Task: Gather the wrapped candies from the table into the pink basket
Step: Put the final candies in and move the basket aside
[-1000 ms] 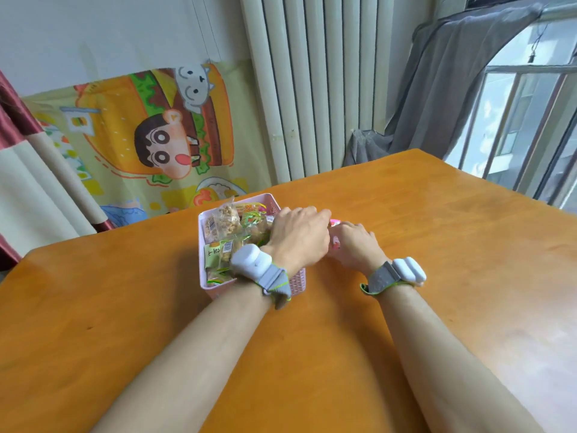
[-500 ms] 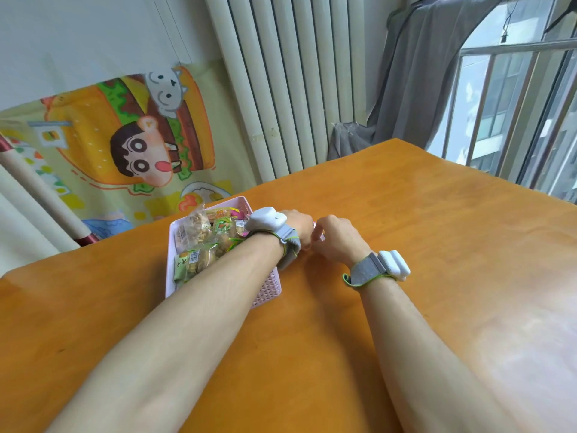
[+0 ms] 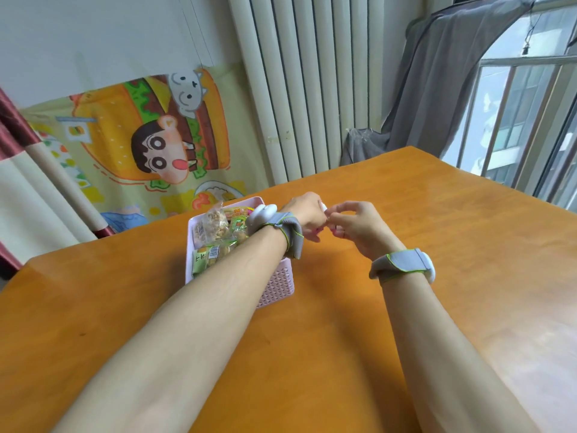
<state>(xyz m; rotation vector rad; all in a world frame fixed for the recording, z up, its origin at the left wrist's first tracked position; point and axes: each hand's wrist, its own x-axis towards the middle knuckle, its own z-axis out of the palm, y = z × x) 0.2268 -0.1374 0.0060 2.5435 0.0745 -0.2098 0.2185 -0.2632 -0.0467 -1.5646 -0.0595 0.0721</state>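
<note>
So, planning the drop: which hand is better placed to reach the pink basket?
Left, probably. The left hand is beside the pink basket with its forearm over it; the right hand is farther off.

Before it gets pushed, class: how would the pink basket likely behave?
The pink basket probably slides easily on the smooth table; low and wide, it seems unlikely to tip. Its perforated wall looks stiff, and the packets likely keep it light.
</note>
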